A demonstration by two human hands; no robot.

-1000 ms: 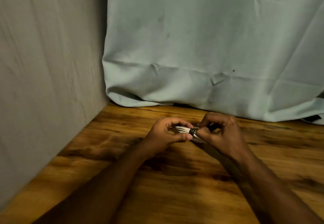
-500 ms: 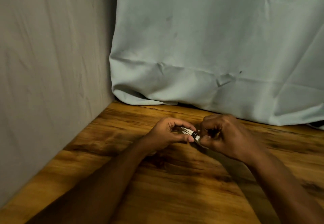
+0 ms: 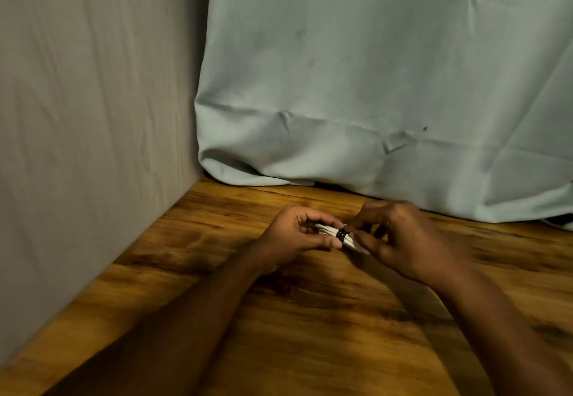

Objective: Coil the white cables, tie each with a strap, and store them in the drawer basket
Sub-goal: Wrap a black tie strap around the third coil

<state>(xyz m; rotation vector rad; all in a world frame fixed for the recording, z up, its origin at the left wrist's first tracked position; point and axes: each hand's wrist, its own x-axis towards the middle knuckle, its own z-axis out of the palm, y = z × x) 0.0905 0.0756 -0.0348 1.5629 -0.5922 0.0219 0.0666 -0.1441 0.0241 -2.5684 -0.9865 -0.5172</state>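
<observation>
A coiled white cable (image 3: 329, 230) is held between both hands just above the wooden table (image 3: 310, 318). A black strap (image 3: 342, 235) is wrapped round its middle. My left hand (image 3: 297, 234) grips the cable's left end, thumb underneath and fingers curled over the top. My right hand (image 3: 400, 240) pinches the cable and strap from the right, and its fingers hide the cable's right end. No drawer basket is in view.
A pale green cloth (image 3: 387, 85) hangs along the back of the table and bunches at its foot. A grey fabric wall (image 3: 93, 116) closes the left side. A dark object (image 3: 561, 218) peeks out under the cloth at the far right.
Both hands stay on the cable with only small finger shifts at the strap. The view has drifted slightly, so the hands sit a little differently in frame.
</observation>
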